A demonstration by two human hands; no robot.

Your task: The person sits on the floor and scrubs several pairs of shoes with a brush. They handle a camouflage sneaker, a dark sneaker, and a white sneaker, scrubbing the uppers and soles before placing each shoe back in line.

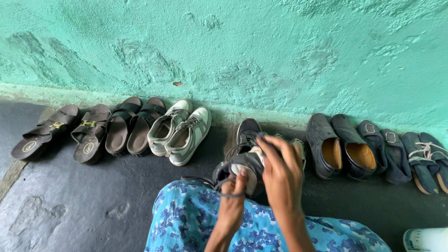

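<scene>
Your left hand (232, 193) pinches a dark lace (223, 185), its fingers closed on the loop just above your blue flowered lap (186, 224). Your right hand (280, 175) rests over the top of the black sneaker (245, 154), fingers curled down around its tongue and collar. The sneaker sits raised in front of your knees, toe pointing toward the green wall (233, 46). Along that wall on the dark floor (84, 200) stand a row of shoes: brown sandals (60, 133) at far left, grey-white sneakers (179, 133) beside them, black leather shoes (340, 147) to the right, and navy shoes (406, 154) beyond.
</scene>
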